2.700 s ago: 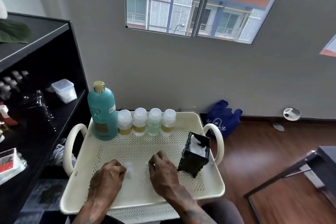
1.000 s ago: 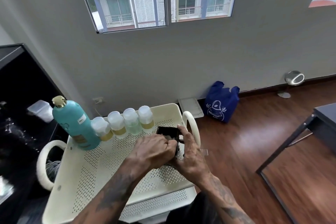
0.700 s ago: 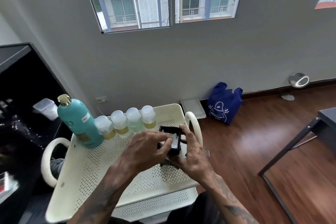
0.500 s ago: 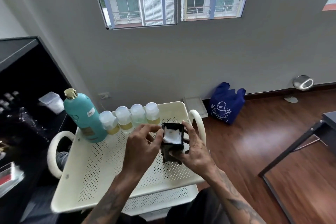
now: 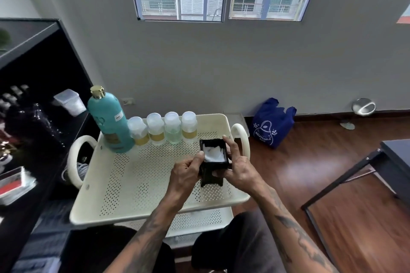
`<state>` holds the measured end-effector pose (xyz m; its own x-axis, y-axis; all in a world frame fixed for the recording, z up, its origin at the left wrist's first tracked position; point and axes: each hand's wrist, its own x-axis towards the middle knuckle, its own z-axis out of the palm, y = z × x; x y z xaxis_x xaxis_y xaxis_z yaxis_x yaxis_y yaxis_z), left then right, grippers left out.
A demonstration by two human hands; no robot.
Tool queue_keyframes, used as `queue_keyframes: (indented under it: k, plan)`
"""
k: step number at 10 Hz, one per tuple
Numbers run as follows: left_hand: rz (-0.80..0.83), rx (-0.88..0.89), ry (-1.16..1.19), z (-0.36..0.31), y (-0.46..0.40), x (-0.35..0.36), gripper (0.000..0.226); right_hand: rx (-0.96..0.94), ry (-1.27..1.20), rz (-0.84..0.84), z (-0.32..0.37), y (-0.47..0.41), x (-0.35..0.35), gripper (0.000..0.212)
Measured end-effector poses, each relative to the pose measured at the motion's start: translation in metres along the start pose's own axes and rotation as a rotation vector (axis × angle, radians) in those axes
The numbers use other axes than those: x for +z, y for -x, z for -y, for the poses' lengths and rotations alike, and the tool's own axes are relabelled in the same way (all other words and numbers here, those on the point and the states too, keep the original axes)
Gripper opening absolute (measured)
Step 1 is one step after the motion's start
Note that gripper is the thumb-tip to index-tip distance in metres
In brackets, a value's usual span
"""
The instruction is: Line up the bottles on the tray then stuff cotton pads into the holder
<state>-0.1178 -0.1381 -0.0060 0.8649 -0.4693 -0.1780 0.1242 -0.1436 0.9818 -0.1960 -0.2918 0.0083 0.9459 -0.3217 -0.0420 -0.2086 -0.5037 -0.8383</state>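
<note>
A cream perforated tray (image 5: 124, 184) carries a tall teal bottle (image 5: 108, 121) and several small clear bottles (image 5: 165, 127) in a row along its far edge. Near the tray's right side stands a black square holder (image 5: 213, 175) with white cotton pads (image 5: 213, 154) showing in its open top. My left hand (image 5: 186, 173) grips the holder's left side, thumb at the rim touching the pads. My right hand (image 5: 239, 167) grips the right side, its index finger reaching along the far rim.
A black shelf unit (image 5: 33, 117) with a clear lidded box (image 5: 69, 102) stands left of the tray. A blue reusable bag (image 5: 271, 126) sits on the wooden floor by the wall. A dark table frame (image 5: 363, 168) is at the right.
My hands left the tray floor where a pad lay and came to the holder. The left hand's fingers drew back from over the opening, so the pads inside now show.
</note>
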Motion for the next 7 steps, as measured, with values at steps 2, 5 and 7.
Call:
queue_keyframes:
  k: [2, 5, 7]
  plan:
    - [0.046, -0.027, 0.001, 0.010, 0.025, 0.000, 0.047, 0.002, 0.002, -0.011, -0.003, 0.031, 0.005, 0.097]
    - [0.016, -0.039, 0.002, 0.011, 0.051, 0.010, 0.037, 0.039, 0.068, -0.024, -0.005, 0.050, 0.004, 0.099]
    - [0.071, 0.004, -0.187, 0.024, 0.054, -0.021, 0.050, 0.090, 0.004, -0.053, 0.017, 0.069, -0.004, 0.118]
